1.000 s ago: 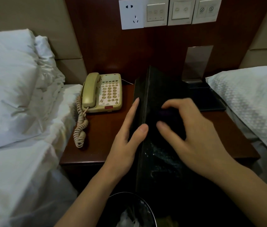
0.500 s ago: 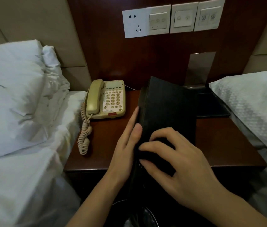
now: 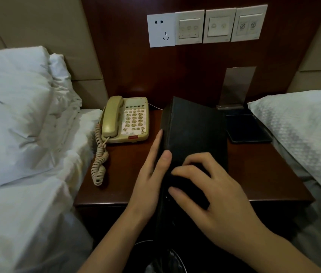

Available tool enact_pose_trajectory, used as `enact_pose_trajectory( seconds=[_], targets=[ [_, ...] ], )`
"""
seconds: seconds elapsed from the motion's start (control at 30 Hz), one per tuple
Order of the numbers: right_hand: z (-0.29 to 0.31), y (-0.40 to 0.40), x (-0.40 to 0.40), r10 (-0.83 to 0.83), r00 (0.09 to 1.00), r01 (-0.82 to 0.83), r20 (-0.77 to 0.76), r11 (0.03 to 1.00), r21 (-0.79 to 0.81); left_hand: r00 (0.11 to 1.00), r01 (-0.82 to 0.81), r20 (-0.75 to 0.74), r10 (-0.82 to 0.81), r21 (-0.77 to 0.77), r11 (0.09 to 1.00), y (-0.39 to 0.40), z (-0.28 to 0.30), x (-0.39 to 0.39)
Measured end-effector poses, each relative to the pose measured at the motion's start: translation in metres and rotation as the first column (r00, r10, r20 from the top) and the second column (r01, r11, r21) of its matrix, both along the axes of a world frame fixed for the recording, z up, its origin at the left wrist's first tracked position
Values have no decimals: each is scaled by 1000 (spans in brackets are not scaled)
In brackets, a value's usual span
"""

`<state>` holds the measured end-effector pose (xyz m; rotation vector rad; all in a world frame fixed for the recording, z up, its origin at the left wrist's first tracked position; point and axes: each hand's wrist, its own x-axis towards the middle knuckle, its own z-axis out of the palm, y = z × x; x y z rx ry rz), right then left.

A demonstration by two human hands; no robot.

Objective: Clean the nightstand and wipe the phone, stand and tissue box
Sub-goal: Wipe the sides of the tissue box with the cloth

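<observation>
The black tissue box (image 3: 195, 134) is held tilted on edge over the front of the nightstand (image 3: 270, 174), its near end projecting past the front edge and its far end raised toward the wall.

Left hand (image 3: 147, 180): fingers straight along the left side face of the box, thumb laid over the near corner of the upper face. The box is clamped between thumb and fingers; the grip is narrow, matched to the corner thickness.

Right hand (image 3: 210, 198): fingers curled, fingertips bearing on the dark upper face just right of the left thumb. Something dark lies under the fingers, but whether it is a cloth or only the box surface cannot be determined. Whether the hand pinches anything cannot be determined either.

Locations relative to the grip:
- Phone (image 3: 126, 121): left of and beyond the left hand, flat on the nightstand, handset in its cradle. Its coiled cord (image 3: 98, 164) hangs down to the left of the left wrist.
- Stand (image 3: 240, 113): beyond and to the right of the box, against the wall panel, with an upright reflective plate and a dark flat base. It is clear of both hands.
- Bin (image 3: 161, 257): below the wrists, in front of the nightstand, only partly visible.
- Pillows (image 3: 13, 107): white bedding on the far left; a second bed's cover lies on the far right.
- Switch plates (image 3: 206, 26): on the wall above the box.
</observation>
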<state>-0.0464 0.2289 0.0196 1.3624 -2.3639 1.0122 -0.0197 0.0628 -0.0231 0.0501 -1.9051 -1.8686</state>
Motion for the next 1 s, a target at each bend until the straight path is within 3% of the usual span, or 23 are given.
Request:
enact_pose_trajectory(
  seconds=[0.27, 0.47, 0.7, 0.9, 1.0],
  targets=[
    [-2, -6, -17, -161, 985, 166, 62, 981, -102, 999, -9, 33, 6, 93, 996, 1, -2, 0],
    [-5, -4, 16, 155, 987, -149, -40, 980, 134, 994, -71, 87, 62, 101, 992, -6, -3, -1],
    [5, 12, -28, -133, 991, 133, -1, 991, 7, 992, -45, 121, 35, 80, 996, 0, 4, -1],
    [-6, 12, 27, 197, 976, -178, -91, 966, 186, 986, -86, 153, 72, 87, 992, 1, 5, 0],
    [0, 11, 0, 32, 997, -25, -67, 995, 97, 981, -93, 179, 76, 88, 992, 0, 7, -3]
  ],
)
